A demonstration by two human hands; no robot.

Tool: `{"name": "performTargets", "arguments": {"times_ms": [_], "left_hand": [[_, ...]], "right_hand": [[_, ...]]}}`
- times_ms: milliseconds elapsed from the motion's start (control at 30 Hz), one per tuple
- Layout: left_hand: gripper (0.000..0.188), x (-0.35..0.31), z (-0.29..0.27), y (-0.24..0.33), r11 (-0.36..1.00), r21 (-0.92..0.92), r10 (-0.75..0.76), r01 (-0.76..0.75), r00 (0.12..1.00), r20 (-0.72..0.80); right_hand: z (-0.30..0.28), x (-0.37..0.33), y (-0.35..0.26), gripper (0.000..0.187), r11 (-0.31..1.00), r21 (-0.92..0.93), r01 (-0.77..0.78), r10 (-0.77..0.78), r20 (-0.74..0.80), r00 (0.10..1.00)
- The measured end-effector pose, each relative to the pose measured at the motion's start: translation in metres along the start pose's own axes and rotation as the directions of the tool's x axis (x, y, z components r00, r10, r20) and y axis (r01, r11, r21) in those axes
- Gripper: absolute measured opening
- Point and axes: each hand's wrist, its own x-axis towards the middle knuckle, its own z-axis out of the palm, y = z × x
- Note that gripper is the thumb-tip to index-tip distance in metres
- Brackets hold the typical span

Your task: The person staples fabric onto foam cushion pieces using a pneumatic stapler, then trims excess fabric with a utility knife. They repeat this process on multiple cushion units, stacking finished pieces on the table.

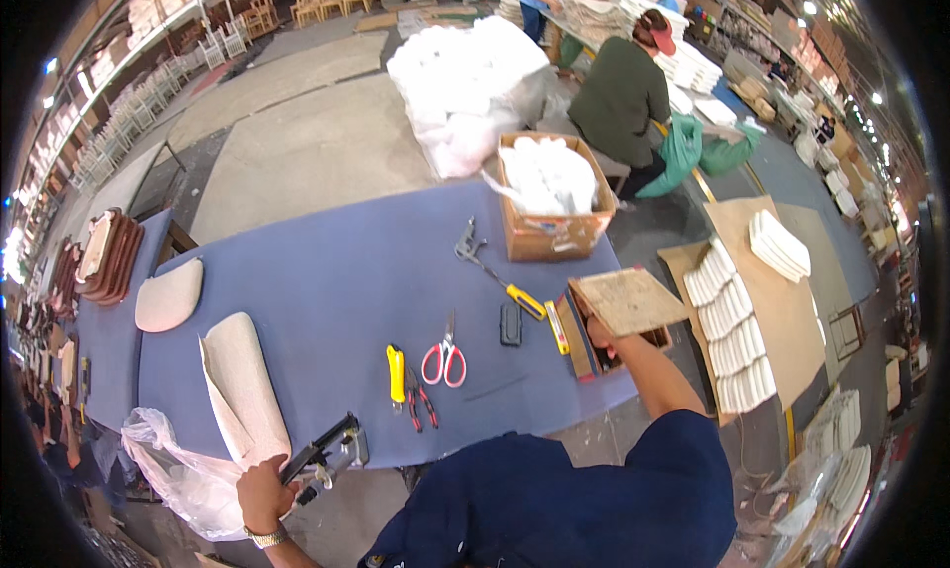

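Note:
My left hand (pixel 265 494), with a watch at the wrist, is closed around one end of a black and grey staple gun (pixel 341 451) at the table's near edge. Beside it lie a folded piece of beige fabric (pixel 242 385) and a crumpled clear plastic bag (pixel 183 479). My right hand (pixel 601 336) reaches into a small cardboard box (pixel 584 358) at the table's right end, under its raised brown flap (pixel 633 303). The fingers are mostly hidden there. Red-handled scissors (pixel 444 358), a yellow utility knife (pixel 397 375) and red-handled pliers (pixel 422 407) rest between my arms.
On the blue table (pixel 327 271) are an air blow gun (pixel 468 243), a yellow-handled screwdriver (pixel 525 301), a black case (pixel 510 325), a beige seat pad (pixel 169 296) and a carton of white stuffing (pixel 554 236). White pads (pixel 732 340) are stacked at right. A person (pixel 623 103) sits beyond.

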Motion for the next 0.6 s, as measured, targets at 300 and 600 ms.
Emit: {"name": "performTargets", "arguments": {"times_ms": [300,600], "left_hand": [[0.055,0.002,0.005,-0.001,0.999,0.016,-0.045,0.045,0.999,0.018],[0.061,0.021,0.002,0.003,0.999,0.000,-0.044,0.044,0.998,0.048]], "right_hand": [[0.002,-0.010,-0.006,0.026,0.988,-0.152,0.006,-0.022,-0.108,0.994],[0.063,-0.020,0.042,0.027,0.996,0.089,-0.006,0.026,-0.227,0.974]]}}
